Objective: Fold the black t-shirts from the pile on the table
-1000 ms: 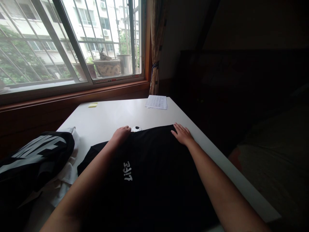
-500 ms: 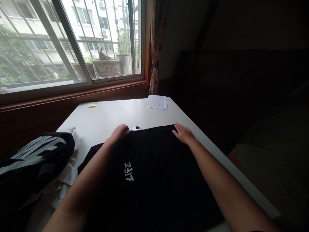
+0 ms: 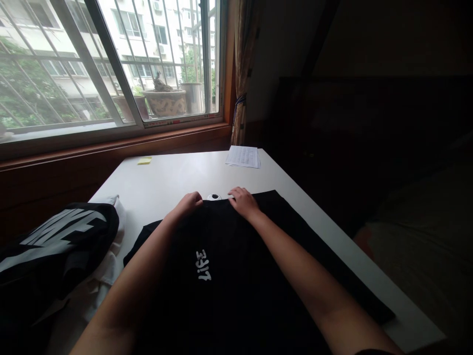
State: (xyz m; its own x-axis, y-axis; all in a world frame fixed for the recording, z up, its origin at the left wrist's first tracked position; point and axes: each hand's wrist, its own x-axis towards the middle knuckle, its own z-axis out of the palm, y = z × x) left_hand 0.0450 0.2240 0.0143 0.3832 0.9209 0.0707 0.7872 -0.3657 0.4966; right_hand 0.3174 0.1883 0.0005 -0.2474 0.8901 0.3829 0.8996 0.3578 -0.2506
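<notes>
A black garment (image 3: 236, 256) with white lettering lies spread over the white table (image 3: 177, 172). At its far edge, left of a small round white object (image 3: 214, 197), my left hand (image 3: 191, 202) has its fingers curled in a pinch on the cloth. My right hand (image 3: 243, 199) rests on the same far edge just right of the round object, fingers spread and bent slightly. The garment's far right corner lies free beyond my right hand.
A pile of black and white clothes (image 3: 66, 236) covers the table's left side. Papers (image 3: 244, 157) and a yellow note (image 3: 144, 160) lie at the far edge. Behind are a barred window (image 3: 166, 54) and a curtain (image 3: 240, 98). The right side is dark.
My right hand has moved left along the garment's far edge, away from the right corner, closer to my left hand. My left hand stays at nearly the same place on the cloth.
</notes>
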